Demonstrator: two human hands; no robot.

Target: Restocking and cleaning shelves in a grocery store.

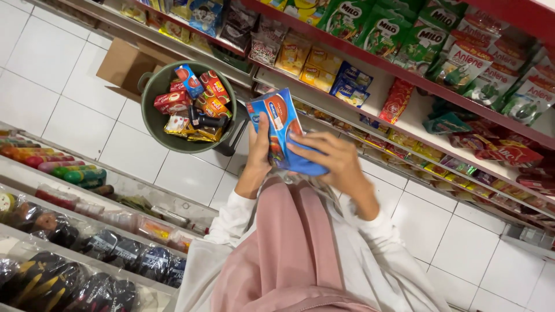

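Nearest the camera hangs a pink scarf [289, 248] over white sleeves [231, 216]. Just beyond it both hands hold 1 blue box [282, 128] up in the aisle, level with the lower shelves. The left hand [258, 151] grips its lower left edge, thumb laid up the front face. The right hand [332, 159] is closed over the lower right corner, fingers [306, 144] spread across the face, so both hands are clamped on the box.

It looks like a light, stiff carton with a glossy print, so probably a little slippery; its edges and corners are the firmest places to hold, since the flat faces could dent under a squeeze.

Past it on the white tile floor [69, 98] stands a round green basket [151, 86], filled with small red, blue and gold packets [196, 101], with a cardboard box [124, 66] behind. Red shelves [404, 118] of packets run along the right.
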